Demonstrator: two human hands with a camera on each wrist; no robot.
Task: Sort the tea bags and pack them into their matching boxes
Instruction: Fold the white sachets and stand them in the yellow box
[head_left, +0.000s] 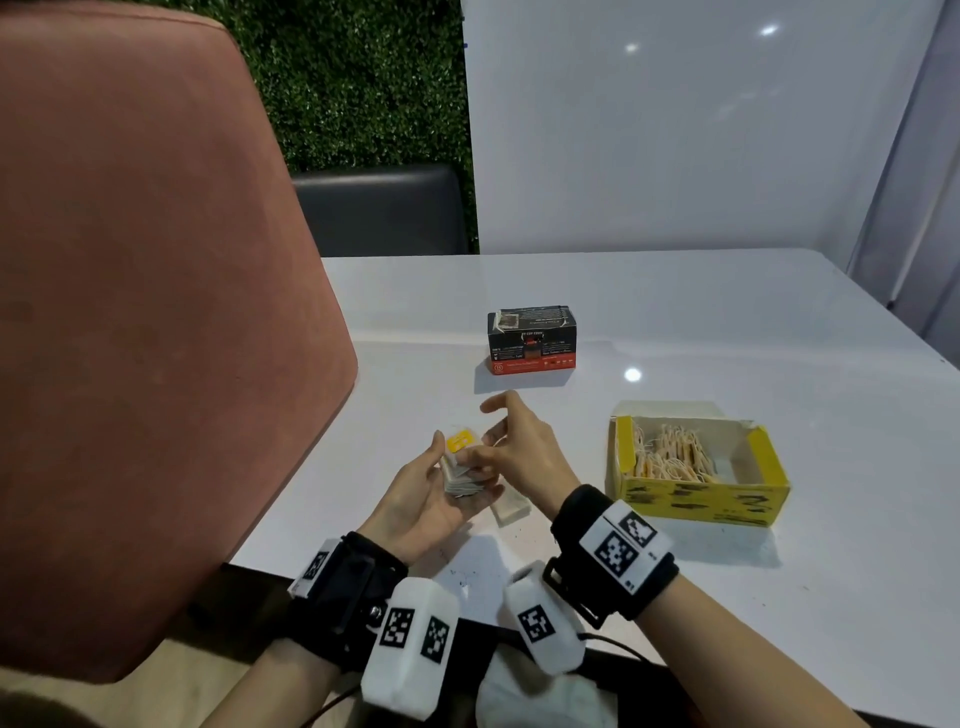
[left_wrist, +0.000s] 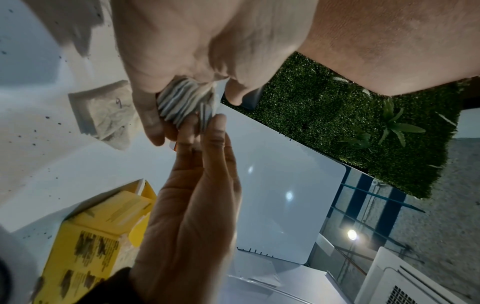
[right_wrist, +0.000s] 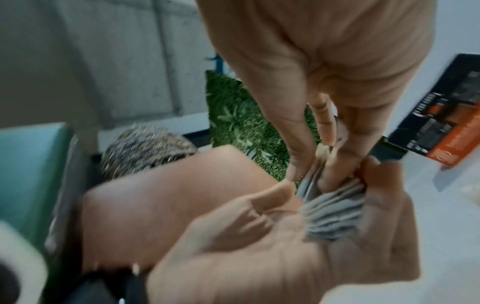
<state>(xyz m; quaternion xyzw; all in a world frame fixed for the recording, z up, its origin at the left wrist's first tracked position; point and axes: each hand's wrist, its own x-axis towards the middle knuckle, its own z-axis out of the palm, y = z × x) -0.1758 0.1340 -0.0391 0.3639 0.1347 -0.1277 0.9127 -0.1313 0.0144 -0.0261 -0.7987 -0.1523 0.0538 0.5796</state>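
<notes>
Head view shows us the left hand (head_left: 421, 499) cupping a stack of tea bags (head_left: 462, 470) so the right hand (head_left: 519, 447) can pinch one free, presumably for the open yellow box (head_left: 696, 499).

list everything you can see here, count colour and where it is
stack of tea bags: count unclear, grey-white, one yellow tag on top, held in the left palm
loose tea bags: about two, white, on the table under the hands
yellow box: one, open, strings and tea bags inside, right of the hands
black box: one, black with an orange-red band, closed, beyond the hands
table: one, white
chair: one, pink, left
dark chair: one, across the table
left hand: holds the stack
right hand: fingers pinch at the stack's top
wrist bands: two, black, marker tags
</notes>
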